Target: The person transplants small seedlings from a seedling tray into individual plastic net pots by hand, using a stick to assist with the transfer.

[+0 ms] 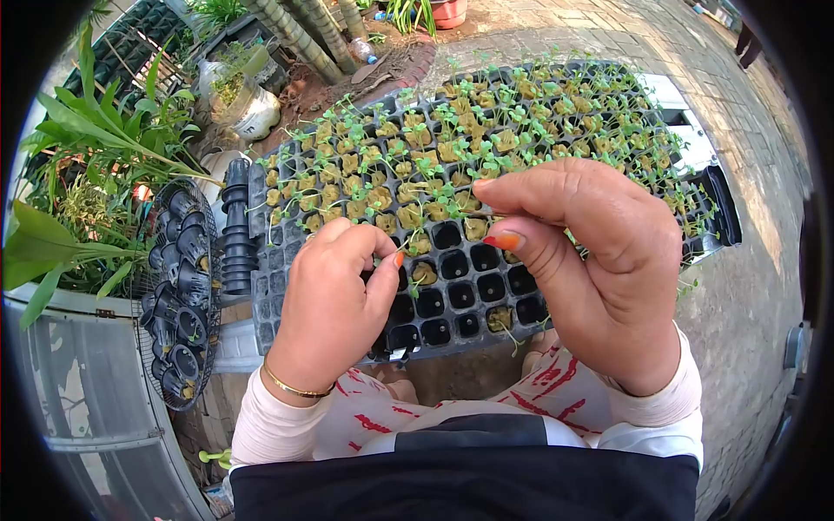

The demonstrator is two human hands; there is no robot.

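My left hand point(334, 300) is closed in a pinch over the front of a black seedling tray point(408, 343). A thin green seedling point(415, 235) meets its thumb and index fingertips. To the right, my right hand point(599, 269) hovers above the tray with its fingers curled, thumb and index finger facing each other. Something thin seems to lie between them, too fine to name. Many tray cells hold brownish sponge plugs point(423, 273) with small green sprouts. Several cells near the front, such as one black cell point(453, 264), hold no plug.
On the left, a wire basket point(211, 347) holds several black net cups point(189, 323). A stack of black cups point(236, 226) stands beside the tray. Leafy plants point(87, 165) and a white cabinet point(95, 382) are farther left. A plastic container point(252, 113) sits behind, near thick stems point(300, 35).
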